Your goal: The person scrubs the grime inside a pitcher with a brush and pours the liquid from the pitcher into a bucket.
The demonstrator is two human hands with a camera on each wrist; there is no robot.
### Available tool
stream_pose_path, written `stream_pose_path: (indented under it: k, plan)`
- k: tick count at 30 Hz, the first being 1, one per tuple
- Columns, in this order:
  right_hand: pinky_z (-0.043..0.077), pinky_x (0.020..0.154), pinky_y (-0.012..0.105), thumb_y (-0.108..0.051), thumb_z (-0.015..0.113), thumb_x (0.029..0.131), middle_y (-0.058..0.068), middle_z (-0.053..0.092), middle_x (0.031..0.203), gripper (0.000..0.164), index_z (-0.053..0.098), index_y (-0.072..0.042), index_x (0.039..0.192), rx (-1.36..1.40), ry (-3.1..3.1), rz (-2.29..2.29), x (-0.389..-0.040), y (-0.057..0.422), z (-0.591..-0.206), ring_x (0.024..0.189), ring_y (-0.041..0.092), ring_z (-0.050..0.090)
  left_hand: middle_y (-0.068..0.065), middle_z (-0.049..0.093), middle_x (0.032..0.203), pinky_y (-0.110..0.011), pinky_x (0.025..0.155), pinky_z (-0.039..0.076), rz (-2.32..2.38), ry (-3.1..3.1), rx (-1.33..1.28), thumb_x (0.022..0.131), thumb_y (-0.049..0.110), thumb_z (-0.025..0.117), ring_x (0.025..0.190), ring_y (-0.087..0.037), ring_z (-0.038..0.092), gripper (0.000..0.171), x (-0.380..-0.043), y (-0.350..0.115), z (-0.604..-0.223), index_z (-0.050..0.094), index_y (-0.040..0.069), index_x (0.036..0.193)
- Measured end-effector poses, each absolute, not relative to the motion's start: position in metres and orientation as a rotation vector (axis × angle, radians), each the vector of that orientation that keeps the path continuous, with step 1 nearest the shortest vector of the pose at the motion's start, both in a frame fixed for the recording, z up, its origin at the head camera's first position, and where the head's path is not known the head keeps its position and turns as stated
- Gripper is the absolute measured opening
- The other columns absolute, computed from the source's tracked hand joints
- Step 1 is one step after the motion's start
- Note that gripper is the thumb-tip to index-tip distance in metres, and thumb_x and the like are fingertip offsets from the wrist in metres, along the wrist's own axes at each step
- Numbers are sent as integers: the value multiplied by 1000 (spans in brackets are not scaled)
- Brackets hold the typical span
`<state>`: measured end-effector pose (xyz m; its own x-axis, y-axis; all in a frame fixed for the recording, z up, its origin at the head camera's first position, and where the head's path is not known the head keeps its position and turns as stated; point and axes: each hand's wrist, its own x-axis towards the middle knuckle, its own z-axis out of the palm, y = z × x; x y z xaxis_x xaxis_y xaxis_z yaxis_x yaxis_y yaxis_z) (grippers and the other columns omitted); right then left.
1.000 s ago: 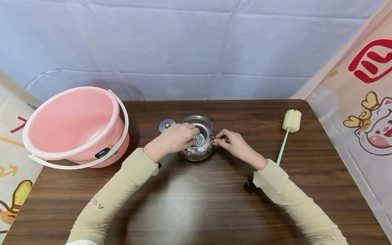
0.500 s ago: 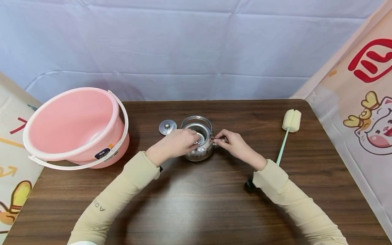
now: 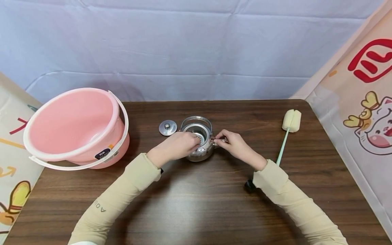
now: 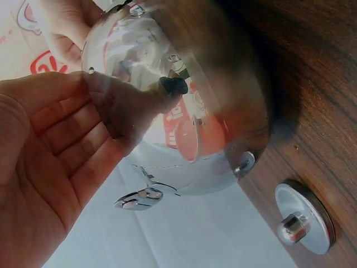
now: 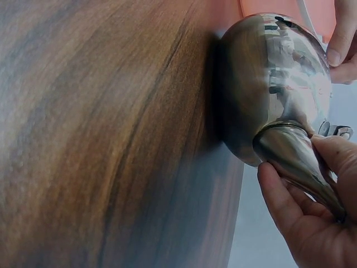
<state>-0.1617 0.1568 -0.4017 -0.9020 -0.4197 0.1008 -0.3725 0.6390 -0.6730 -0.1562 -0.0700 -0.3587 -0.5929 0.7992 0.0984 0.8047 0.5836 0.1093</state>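
A shiny metal teapot (image 3: 199,154) stands on the table, its top uncovered and its hoop handle raised at the back. A perforated strainer (image 3: 200,136) shows inside the opening. My left hand (image 3: 180,143) is at the near left of the rim; in the left wrist view its thumb (image 4: 61,84) meets the rim, with the other fingers over the opening and their tips partly hidden. With thumb and fingers, my right hand (image 3: 231,143) grips the spout (image 5: 293,162) on the right side. Behind my left hand lies the round metal lid (image 3: 167,127), knob up.
At the left stands a large pink bucket (image 3: 119,149) with a white handle. A sponge brush (image 3: 291,120) on a green stick lies at the right, its lower end behind my right sleeve. Blue cloth (image 3: 196,51) hangs along the table's back edge.
My left hand has shifted slightly towards the near side of the teapot's rim, its fingers drawing in from over the strainer. More of the lid shows. The right hand stays on the spout.
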Motion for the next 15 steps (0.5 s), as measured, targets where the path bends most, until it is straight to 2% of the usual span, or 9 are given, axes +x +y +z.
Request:
stream_pose_path:
  k: [15]
  plan:
    - [42,64,28,-21,59,89,5,65,90,16,62,-6,95,-675,2785,-1116,-162,157,-402,69,13,49,7,47,61,-31,56,45,-296,-2810,-1402,85,15,59,55,-9,45,19,-157,-69,-355,58,16,66]
